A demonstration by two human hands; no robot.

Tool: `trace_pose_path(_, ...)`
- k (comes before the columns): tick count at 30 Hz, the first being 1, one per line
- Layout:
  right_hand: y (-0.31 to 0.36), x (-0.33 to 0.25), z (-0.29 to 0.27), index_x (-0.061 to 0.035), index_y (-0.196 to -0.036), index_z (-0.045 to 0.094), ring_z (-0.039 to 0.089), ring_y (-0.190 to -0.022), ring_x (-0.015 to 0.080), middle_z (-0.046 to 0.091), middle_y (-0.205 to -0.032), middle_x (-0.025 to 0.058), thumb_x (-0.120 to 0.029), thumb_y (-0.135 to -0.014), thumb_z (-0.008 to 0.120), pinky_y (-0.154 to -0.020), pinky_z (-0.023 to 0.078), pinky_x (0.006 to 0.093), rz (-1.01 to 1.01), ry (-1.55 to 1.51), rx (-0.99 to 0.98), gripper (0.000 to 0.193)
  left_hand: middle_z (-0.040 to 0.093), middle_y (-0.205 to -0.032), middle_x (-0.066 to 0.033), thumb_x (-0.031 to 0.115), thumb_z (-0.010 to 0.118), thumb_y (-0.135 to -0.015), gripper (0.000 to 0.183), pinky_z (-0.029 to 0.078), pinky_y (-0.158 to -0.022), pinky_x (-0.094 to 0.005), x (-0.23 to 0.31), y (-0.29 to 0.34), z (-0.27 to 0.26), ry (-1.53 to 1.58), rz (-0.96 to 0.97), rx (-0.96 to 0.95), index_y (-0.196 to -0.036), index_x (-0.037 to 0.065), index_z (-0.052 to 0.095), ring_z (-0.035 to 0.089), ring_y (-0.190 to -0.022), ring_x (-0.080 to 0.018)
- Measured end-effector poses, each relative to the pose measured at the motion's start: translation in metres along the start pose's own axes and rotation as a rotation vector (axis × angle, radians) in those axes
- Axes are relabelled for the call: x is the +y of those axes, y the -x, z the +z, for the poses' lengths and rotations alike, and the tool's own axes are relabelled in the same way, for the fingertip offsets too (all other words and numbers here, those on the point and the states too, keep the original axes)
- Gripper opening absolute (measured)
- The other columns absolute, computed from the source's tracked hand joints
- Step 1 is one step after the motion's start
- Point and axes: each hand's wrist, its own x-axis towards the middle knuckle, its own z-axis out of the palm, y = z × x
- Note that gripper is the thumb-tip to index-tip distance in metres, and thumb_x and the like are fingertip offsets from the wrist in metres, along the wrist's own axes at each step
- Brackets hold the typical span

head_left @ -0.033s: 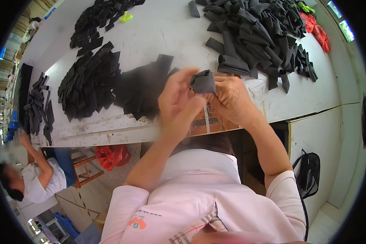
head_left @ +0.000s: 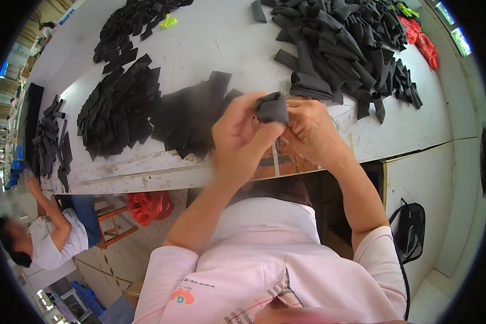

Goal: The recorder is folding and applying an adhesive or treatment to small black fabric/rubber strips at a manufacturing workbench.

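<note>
Both my hands are raised over the near edge of a white worktable (head_left: 210, 43). My left hand (head_left: 237, 137) and my right hand (head_left: 310, 129) pinch a small folded piece of dark grey fabric (head_left: 271, 108) between their fingertips. Just behind my left hand lies a flat pile of similar dark pieces (head_left: 191, 116). A large loose heap of black fabric strips (head_left: 340, 46) lies behind my right hand.
More black piles sit to the left (head_left: 119, 105) and at the far left (head_left: 129, 24), others on a side table (head_left: 51, 140). Red bags lie at the far right (head_left: 420, 38) and under the table (head_left: 148, 205). Another person (head_left: 43, 237) sits at lower left. A black bag (head_left: 410, 227) hangs at right.
</note>
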Motion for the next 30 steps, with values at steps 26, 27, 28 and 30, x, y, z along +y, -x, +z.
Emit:
trace_pose_path(26, 0.016, 0.014, 0.024, -0.0076, -0.079, 0.059, 0.054, -0.059, 0.0285, 0.055, -0.064, 0.009, -0.019, -0.076, 0.06, -0.052, 0.043, 0.0358, 0.012, -0.115, 0.111, 0.012, 0.059, -0.081, -0.0068, 0.007, 0.052, -0.084, 0.016, 0.047, -0.07, -0.0232, 0.011, -0.026, -0.017, -0.309, -0.055, -0.393, -0.097, -0.002, 0.055, 0.055, -0.076, -0.0097)
trace_pose_path(27, 0.018, 0.014, 0.03, -0.0078, -0.079, 0.059, 0.054, -0.06, 0.0287, 0.055, -0.064, 0.0088, -0.019, -0.074, 0.06, -0.052, 0.043, 0.0358, 0.051, -0.199, 0.095, 0.012, 0.059, -0.081, -0.0069, 0.007, 0.052, -0.084, 0.015, 0.047, -0.069, -0.0232, 0.011, -0.024, -0.014, -0.238, -0.062, -0.346, -0.096, -0.002, 0.055, 0.055, -0.076, -0.0098)
trace_pose_path(28, 0.018, 0.013, 0.029, -0.0078, -0.079, 0.059, 0.054, -0.06, 0.0287, 0.055, -0.064, 0.0088, -0.019, -0.074, 0.06, -0.052, 0.043, 0.0358, 0.047, -0.201, 0.099, 0.012, 0.059, -0.081, -0.007, 0.006, 0.052, -0.084, 0.014, 0.047, -0.069, -0.0231, 0.012, -0.023, -0.012, -0.166, -0.068, -0.3, -0.095, -0.002, 0.056, 0.055, -0.076, -0.01)
trace_pose_path(30, 0.019, 0.008, 0.025, -0.0078, -0.079, 0.059, 0.055, -0.061, 0.0292, 0.055, -0.064, 0.009, -0.018, -0.075, 0.059, -0.053, 0.043, 0.0354, 0.059, -0.149, 0.089, 0.011, 0.059, -0.082, -0.0062, 0.005, 0.053, -0.083, 0.014, 0.046, -0.068, -0.0214, 0.012, -0.02, -0.006, -0.113, -0.068, -0.274, -0.094, -0.003, 0.056, 0.055, -0.075, -0.0091)
